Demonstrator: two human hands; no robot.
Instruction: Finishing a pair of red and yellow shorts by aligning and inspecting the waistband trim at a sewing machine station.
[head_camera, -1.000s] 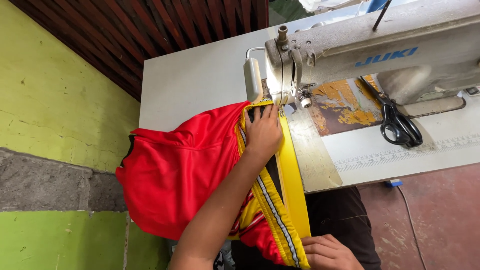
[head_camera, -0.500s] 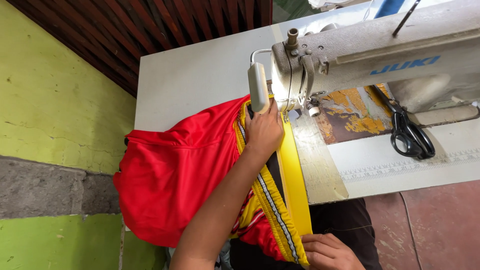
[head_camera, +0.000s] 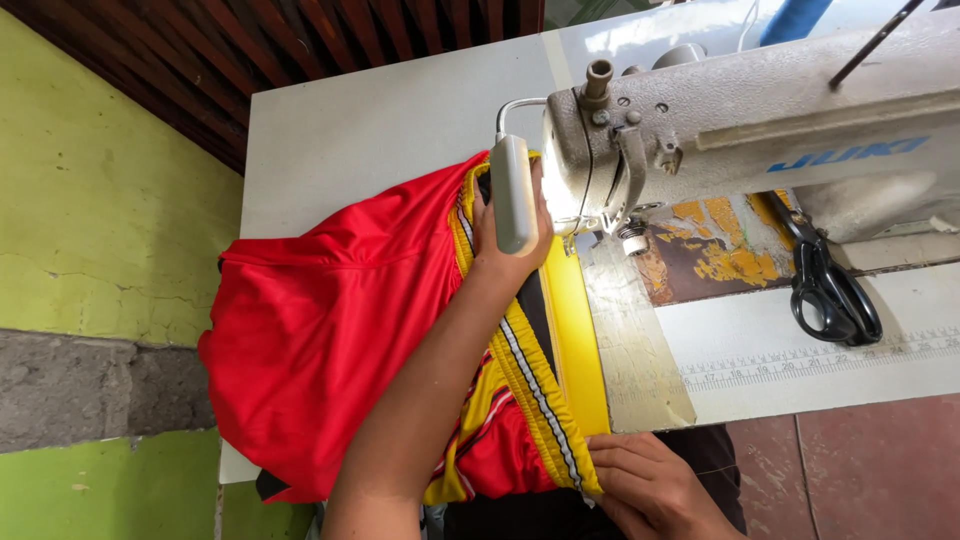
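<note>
Room: a yellow-green plastered wall (head_camera: 90, 200) with a grey band stood on my left side, and dark wooden slats (head_camera: 300, 50) were above the table.
Surface: a white sewing table (head_camera: 370, 130), with a ruler strip printed along its front edge.
Machine: the grey sewing machine (head_camera: 740, 130) stood on the table, its head over the worn metal plate (head_camera: 630, 340).
Garment: the red garment (head_camera: 330, 330) lay on the table to the left of the machine and hung over the near edge; its yellow band (head_camera: 572, 330) with striped trim ran from the needle area toward me.
Left hand: my left hand (head_camera: 505, 235) lay flat on the cloth just beside the needle, fingers stretched, pressing and not closed around anything. The white lamp of the machine covered part of it.
Right hand: my right hand (head_camera: 650, 485) was at the near end of the yellow band, fingers bent and pinching its edge.
Scissors: black scissors (head_camera: 830, 290) lay on the table at the right, well apart from both hands.
</note>
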